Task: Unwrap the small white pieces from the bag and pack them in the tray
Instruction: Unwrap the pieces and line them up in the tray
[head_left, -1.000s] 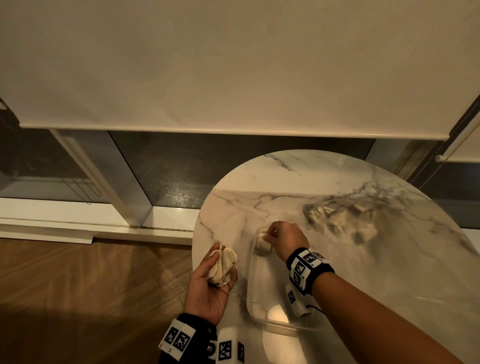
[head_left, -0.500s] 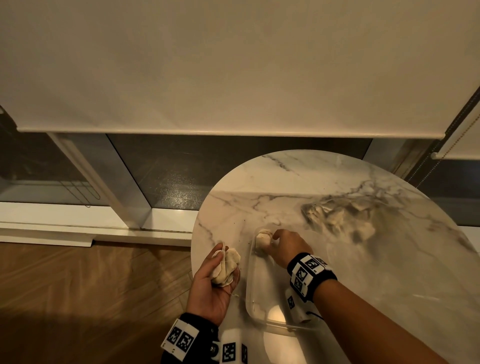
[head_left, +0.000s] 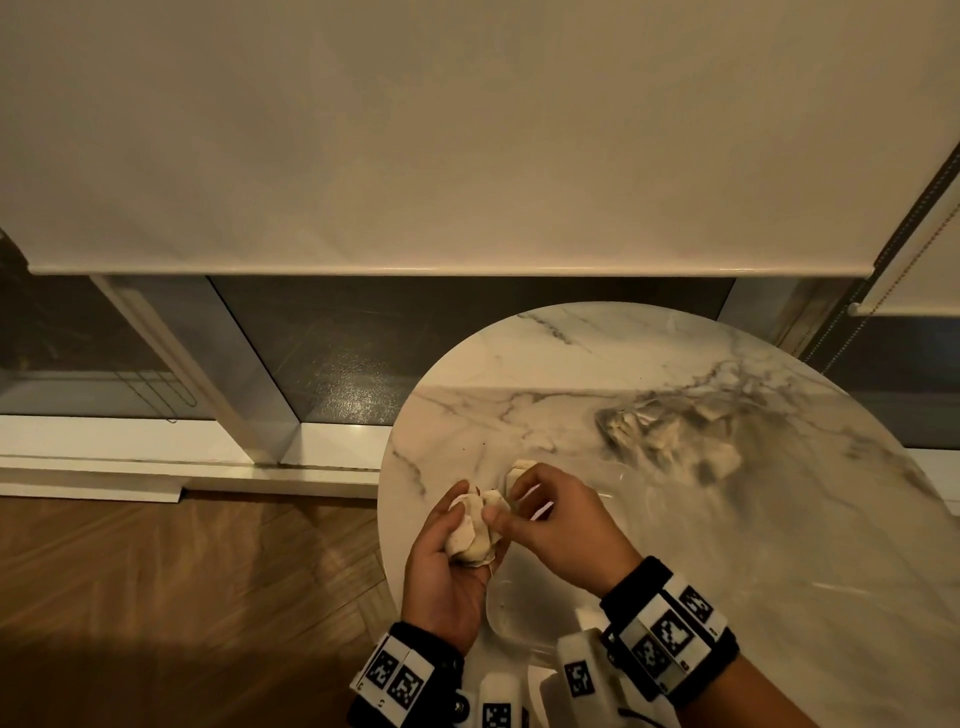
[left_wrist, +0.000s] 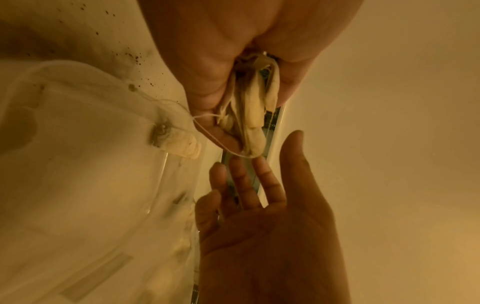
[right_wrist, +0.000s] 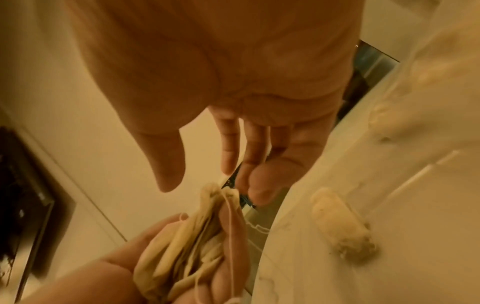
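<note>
My left hand (head_left: 451, 558) is curled round a bundle of small white pieces (head_left: 474, 530) with loose strings, held over the table's left edge. My right hand (head_left: 511, 501) reaches over to the top of that bundle with fingers (left_wrist: 259, 181) spread and nothing pinched; its thumb (right_wrist: 168, 162) hangs just above the bundle (right_wrist: 187, 242). One white piece (head_left: 519, 470) lies in the far left corner of the clear plastic tray (head_left: 524, 631), also visible as the piece (right_wrist: 340, 222). The crumpled clear bag (head_left: 670, 436) with several more pieces lies further right.
The round marble table (head_left: 779, 545) stands against a window with a lowered blind (head_left: 467, 156). Its left edge drops to a wooden floor (head_left: 182, 597). Dark crumbs (left_wrist: 130, 55) dot the tabletop near the tray.
My right hand has let go of the piece in the tray's far corner and moved back left to the bundle. My left hand has shifted slightly toward the tray.
</note>
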